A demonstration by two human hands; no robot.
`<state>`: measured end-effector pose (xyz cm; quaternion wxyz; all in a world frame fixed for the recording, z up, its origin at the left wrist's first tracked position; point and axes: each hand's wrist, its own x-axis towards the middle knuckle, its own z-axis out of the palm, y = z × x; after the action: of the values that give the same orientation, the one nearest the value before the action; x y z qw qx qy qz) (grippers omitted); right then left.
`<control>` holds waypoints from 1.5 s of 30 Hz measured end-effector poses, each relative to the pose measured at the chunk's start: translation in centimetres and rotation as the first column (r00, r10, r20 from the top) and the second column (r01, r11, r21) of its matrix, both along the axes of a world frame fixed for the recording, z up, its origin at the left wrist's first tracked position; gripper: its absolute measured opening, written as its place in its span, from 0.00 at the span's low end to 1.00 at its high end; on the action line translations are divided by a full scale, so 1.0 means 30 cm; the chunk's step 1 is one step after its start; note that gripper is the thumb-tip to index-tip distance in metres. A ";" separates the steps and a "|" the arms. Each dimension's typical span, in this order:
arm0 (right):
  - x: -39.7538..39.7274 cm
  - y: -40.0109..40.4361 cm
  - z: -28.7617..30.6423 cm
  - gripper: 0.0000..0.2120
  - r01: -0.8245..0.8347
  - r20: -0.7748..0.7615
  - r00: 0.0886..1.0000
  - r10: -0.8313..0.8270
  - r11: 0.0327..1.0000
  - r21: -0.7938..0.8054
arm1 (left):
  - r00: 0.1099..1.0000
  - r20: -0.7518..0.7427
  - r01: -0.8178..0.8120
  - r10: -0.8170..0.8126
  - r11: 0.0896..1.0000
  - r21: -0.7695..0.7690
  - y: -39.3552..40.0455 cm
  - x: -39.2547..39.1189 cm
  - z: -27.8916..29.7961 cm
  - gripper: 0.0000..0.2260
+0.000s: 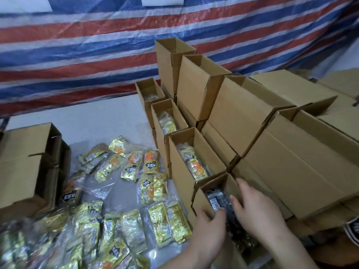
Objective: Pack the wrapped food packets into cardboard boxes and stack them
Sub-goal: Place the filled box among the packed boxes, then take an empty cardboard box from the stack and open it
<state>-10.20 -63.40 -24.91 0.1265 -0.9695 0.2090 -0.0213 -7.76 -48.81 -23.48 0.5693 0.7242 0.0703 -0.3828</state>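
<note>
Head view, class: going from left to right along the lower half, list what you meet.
Empty cardboard boxes lying on their sides → loose gold food packets → left hand → box being filled → right hand → stacked closed boxes.

A: Where are the hands?
B: Both at the nearest open box [202, 199]. The left hand [208, 228] curls over its near rim; the right hand [256, 208] presses flat on dark packets [217, 200] inside

A: And around it?
B: Gold packets [116, 200] strewn on the bench [87, 117], three filled open boxes [182, 166] behind, closed boxes [291, 171] stacked right
</note>
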 end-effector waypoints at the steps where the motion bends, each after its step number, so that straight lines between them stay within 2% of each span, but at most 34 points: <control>1: 0.005 0.001 -0.001 0.27 0.009 -0.017 1.000 -0.009 1.000 -0.002 | 1.000 -0.005 0.015 -0.015 1.000 0.003 0.000 -0.002 -0.015 0.29; 6: 0.021 0.004 0.025 0.27 0.021 0.026 0.999 -0.019 0.998 -0.052 | 1.000 0.020 0.014 -0.014 1.000 -0.006 0.030 0.024 -0.034 0.24; 13: 0.090 0.038 0.101 0.24 -0.022 0.123 0.992 0.033 0.996 -0.085 | 0.988 0.116 -0.102 0.105 0.994 -0.033 0.168 0.111 -0.043 0.11; 16: 0.118 0.096 0.129 0.23 -0.055 0.151 0.986 0.064 0.996 -0.063 | 0.979 0.156 -0.129 0.131 0.991 -0.024 0.250 0.141 -0.045 0.10; 21: 0.202 0.302 0.158 0.18 -0.241 0.239 0.941 0.240 0.970 -0.023 | 0.934 0.292 -0.227 0.207 0.973 0.036 0.448 0.196 -0.032 0.09; 25: 0.304 0.542 0.137 0.17 -0.415 0.264 0.887 0.379 0.905 0.096 | 0.887 0.383 -0.307 0.258 0.949 0.072 0.667 0.212 -0.028 0.06; 28: 0.385 0.729 0.103 0.19 -0.526 0.249 0.842 0.478 0.829 0.188 | 0.823 0.456 -0.429 0.338 0.897 0.110 0.843 0.216 -0.033 0.07; 32: 0.452 0.919 0.067 0.21 -0.623 0.179 0.782 0.597 0.755 0.203 | 0.758 0.487 -0.564 0.433 0.810 0.158 1.046 0.216 -0.057 0.05; 37: 0.485 1.035 0.035 0.22 -0.693 0.095 0.716 0.691 0.687 0.219 | 0.716 0.510 -0.640 0.476 0.740 0.207 1.226 0.219 -0.111 0.06; 41: 0.504 1.061 0.010 0.22 -0.703 0.060 0.702 0.710 0.676 0.223 | 0.702 0.540 -0.669 0.464 0.690 0.277 1.320 0.211 -0.162 0.05; 45: 0.529 1.084 0.000 0.22 -0.710 0.015 0.688 0.725 0.670 0.216 | 0.665 0.671 -0.654 0.329 0.690 0.310 1.400 0.237 -0.141 0.09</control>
<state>5.66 -30.89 -24.91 0.2162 -0.9550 -0.1834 0.0867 -0.64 -6.82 -27.70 0.4257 0.8799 0.2020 0.0615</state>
